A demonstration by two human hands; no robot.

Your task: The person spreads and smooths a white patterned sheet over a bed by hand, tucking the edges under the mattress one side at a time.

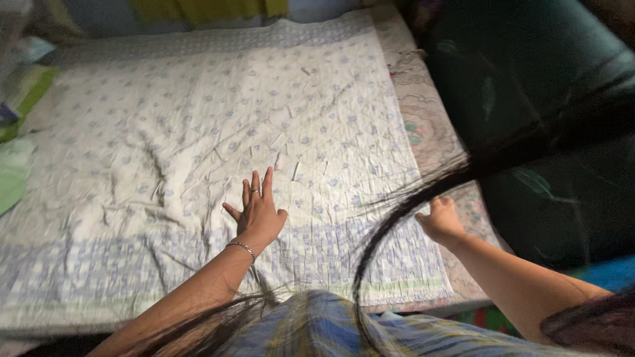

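Note:
My left hand [258, 208] lies flat, palm down with fingers spread, on a white bedsheet [165, 132] with small blue flowers. It wears rings and a thin bracelet. Wrinkles run through the cloth to its left. My right hand [440, 218] rests at the sheet's right edge, fingers curled where the sheet meets a pinkish patterned mattress cover [430, 125]; whether it pinches the cloth I cannot tell. A long strand of dark hair [397, 205] hangs across the view in front of the right hand.
The sheet has a blue checked border [99, 264] along the near edge. Dark green cloth [542, 119] lies at the right. Green and yellow fabrics [20, 99] sit at the left and the far side. My plaid garment [331, 330] fills the bottom.

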